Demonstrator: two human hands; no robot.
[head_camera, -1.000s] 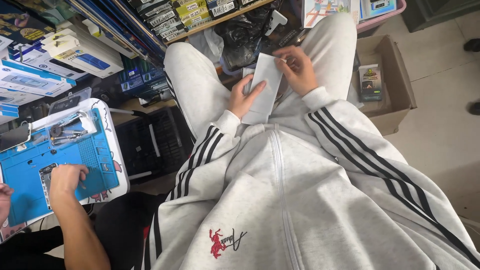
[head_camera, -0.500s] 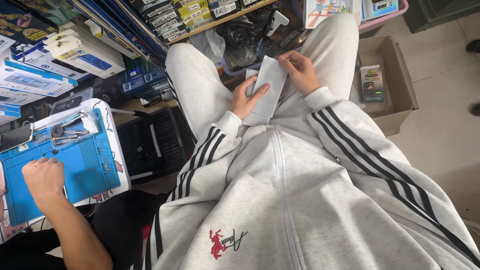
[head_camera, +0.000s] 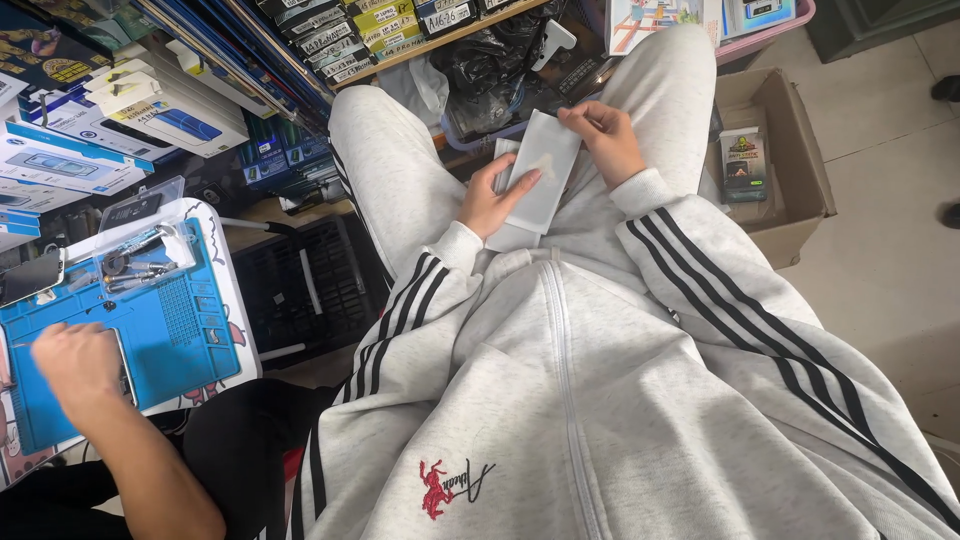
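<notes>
A flat white packet (head_camera: 545, 170) lies over my lap, between my grey trouser legs. My left hand (head_camera: 490, 200) grips its left edge, thumb lying across the face. My right hand (head_camera: 605, 140) pinches the packet's top right corner. Both sleeves are light grey with black stripes. A second pale sheet shows just behind the packet's left side.
Another person's hand (head_camera: 75, 365) rests on a blue work mat (head_camera: 170, 330) with small tools at the left. A brown cardboard box (head_camera: 780, 150) with small packages stands on the floor to the right. Shelves of boxed goods (head_camera: 350, 30) and a black crate (head_camera: 300, 290) lie ahead.
The other person's hand has slid left and down across the blue mat. My hands keep hold of the white packet, which has shifted slightly.
</notes>
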